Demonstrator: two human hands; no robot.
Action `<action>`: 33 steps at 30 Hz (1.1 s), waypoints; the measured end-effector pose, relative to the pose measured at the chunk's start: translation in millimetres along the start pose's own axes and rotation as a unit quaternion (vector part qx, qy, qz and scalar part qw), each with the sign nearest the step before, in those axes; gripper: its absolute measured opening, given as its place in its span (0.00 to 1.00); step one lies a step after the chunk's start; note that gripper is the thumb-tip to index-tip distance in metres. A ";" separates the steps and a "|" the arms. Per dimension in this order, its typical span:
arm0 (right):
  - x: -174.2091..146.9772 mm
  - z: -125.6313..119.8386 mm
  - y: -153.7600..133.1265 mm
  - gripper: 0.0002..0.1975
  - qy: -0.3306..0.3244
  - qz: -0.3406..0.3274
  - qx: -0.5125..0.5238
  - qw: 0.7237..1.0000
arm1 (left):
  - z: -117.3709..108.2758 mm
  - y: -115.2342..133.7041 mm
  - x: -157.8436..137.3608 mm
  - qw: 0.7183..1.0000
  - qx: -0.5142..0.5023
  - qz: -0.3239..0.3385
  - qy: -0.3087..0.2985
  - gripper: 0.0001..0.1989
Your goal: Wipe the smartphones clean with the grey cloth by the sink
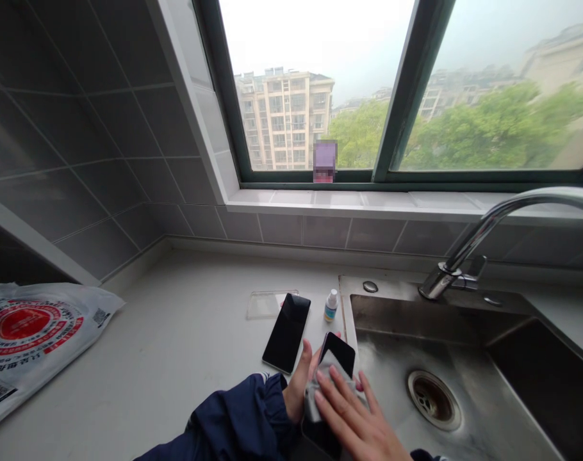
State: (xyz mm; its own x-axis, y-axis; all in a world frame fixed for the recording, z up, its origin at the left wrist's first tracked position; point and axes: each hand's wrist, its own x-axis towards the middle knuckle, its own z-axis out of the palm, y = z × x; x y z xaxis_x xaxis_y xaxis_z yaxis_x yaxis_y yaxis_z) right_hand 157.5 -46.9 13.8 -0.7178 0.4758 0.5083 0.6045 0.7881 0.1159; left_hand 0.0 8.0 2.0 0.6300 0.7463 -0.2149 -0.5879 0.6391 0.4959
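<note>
My left hand (298, 384) is closed around a black smartphone (338, 351), tilted, with its screen facing up. Across that screen lies a grey cloth (313, 400), partly hidden by my right hand (352, 413), whose fingers press and hold it there. A second black smartphone (286, 333) rests on the counter just left of the hands. Beyond them stands a small white-capped bottle (330, 306) with a blue and yellow label. A clear flat phone case (260, 305) lies partly under the second phone's top end.
To the right is a steel sink (382, 346) with a drain (434, 400) and a chrome faucet (478, 237). A white plastic bag (80, 333) with red print sits on the white counter (176, 346) at left. A window ledge (339, 198) runs along the back.
</note>
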 end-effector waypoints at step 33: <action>8.5 -5.2 0.1 0.21 0.015 -0.055 -0.001 0.998 | 3.6 5.7 1.6 1.000 0.010 -0.005 0.011 0.44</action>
State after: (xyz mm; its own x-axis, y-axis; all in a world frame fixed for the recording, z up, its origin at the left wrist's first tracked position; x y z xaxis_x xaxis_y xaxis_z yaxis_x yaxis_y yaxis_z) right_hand 153.2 -44.7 22.6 -0.7691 0.3743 0.5181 0.5232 0.8342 0.1741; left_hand -0.5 12.2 7.6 0.6234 0.7446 -0.2387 -0.5722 0.6424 0.5098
